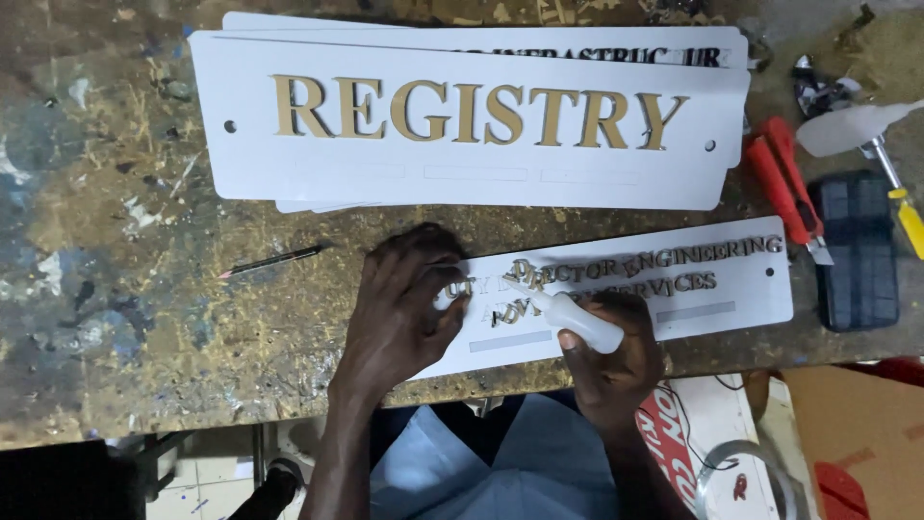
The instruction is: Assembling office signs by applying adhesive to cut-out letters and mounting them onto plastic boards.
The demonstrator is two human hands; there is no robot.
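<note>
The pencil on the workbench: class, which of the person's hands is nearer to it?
Left. The left hand presses on the white sign plate just right of the pencil; the right hand, holding a small white bottle, is farther right.

Open room: bare, paint-stained workbench (125, 318) from 7 to 10 o'clock of the left hand (404, 308), crossed only by a thin pencil (274, 260).
Blocked at 12 o'clock: stack of large white sign boards (462, 183), close above both hands.
Blocked at 3 o'clock: beyond the small white sign plate (741, 289), a red utility knife (787, 188) and dark ridged block (857, 250).
Narrow gap: strip of bench between stack and small plate.
</note>
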